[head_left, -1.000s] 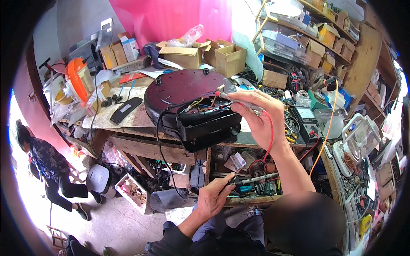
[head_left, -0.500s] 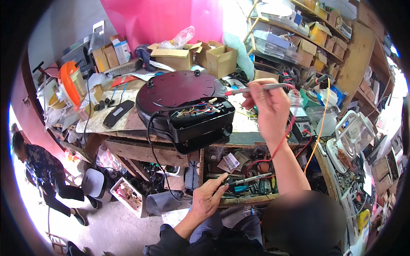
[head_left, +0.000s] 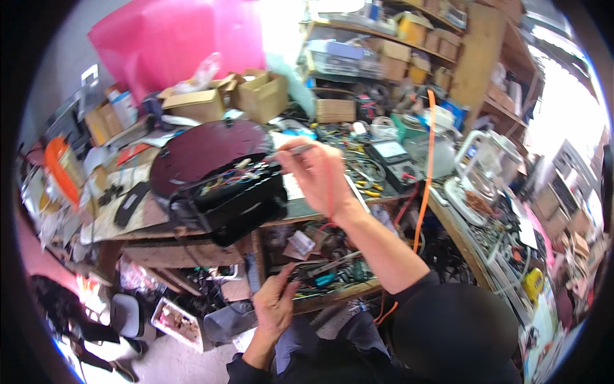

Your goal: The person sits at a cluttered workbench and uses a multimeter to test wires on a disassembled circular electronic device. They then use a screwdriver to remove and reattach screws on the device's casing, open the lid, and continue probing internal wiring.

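Observation:
A round appliance (head_left: 208, 150) with a maroon underside and black housing lies upside down on the cluttered bench (head_left: 121, 230), its wiring (head_left: 236, 176) exposed. My right hand (head_left: 310, 176) pinches a red-and-grey test probe (head_left: 295, 151) at the housing's right end; motion blur hides whether the tip touches anything. A red lead runs down from it. Low over an open drawer (head_left: 339, 285), my left hand (head_left: 274, 301) grips a dark-handled pen-like tool (head_left: 316, 271). A multimeter (head_left: 390, 157) with red lead stands right of the appliance.
Cardboard boxes (head_left: 259, 96), shelves (head_left: 384, 25) and an orange object (head_left: 62, 166) surround the work. A glass jug (head_left: 492, 160) stands on the right-hand bench, near an orange cord (head_left: 423, 205). Another person (head_left: 61, 307) is at the lower left, by a white bin (head_left: 179, 323).
My view has swung right, shifting the scene leftward. My right hand, lifted beside the housing half a second ago, is back at its edge with the probe. My left hand stays low.

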Motion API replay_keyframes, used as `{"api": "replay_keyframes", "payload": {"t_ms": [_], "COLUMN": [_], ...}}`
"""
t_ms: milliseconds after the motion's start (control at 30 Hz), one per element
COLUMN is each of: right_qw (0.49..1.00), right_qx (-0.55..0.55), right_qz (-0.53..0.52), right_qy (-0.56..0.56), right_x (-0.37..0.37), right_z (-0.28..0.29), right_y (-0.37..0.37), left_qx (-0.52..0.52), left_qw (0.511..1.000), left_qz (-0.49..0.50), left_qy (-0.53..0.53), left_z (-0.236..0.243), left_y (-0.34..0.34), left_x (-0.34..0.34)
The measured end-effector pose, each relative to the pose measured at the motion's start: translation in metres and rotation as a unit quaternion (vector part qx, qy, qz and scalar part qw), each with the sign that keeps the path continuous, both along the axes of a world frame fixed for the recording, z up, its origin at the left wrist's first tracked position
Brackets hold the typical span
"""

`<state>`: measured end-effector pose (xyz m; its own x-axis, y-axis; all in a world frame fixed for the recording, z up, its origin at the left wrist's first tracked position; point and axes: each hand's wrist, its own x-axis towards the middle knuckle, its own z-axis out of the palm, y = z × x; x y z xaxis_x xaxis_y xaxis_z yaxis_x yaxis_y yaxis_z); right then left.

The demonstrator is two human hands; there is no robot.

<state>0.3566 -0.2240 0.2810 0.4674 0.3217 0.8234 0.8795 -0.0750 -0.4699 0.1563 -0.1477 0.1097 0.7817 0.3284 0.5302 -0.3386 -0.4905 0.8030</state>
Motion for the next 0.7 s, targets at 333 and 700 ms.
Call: {"api": "replay_keyframes", "payload": {"t_ms": [333, 700], "right_qw": [0.999, 0.998], "right_qx": [0.010, 0.023], "right_qz": [0.006, 0.032], "right_qy": [-0.038, 0.053], "right_x": [0.003, 0.001], "right_z": [-0.004, -0.005], "right_y": [-0.006, -0.002], "left_qx": [-0.031, 0.001], "left_qw": [0.999, 1.000], "left_qz": [-0.013, 0.006], "left_qy": [0.002, -0.002], "left_z": [0.001, 0.002], "left_y": [-0.003, 0.001], "left_x": [0.001, 0.001]}}
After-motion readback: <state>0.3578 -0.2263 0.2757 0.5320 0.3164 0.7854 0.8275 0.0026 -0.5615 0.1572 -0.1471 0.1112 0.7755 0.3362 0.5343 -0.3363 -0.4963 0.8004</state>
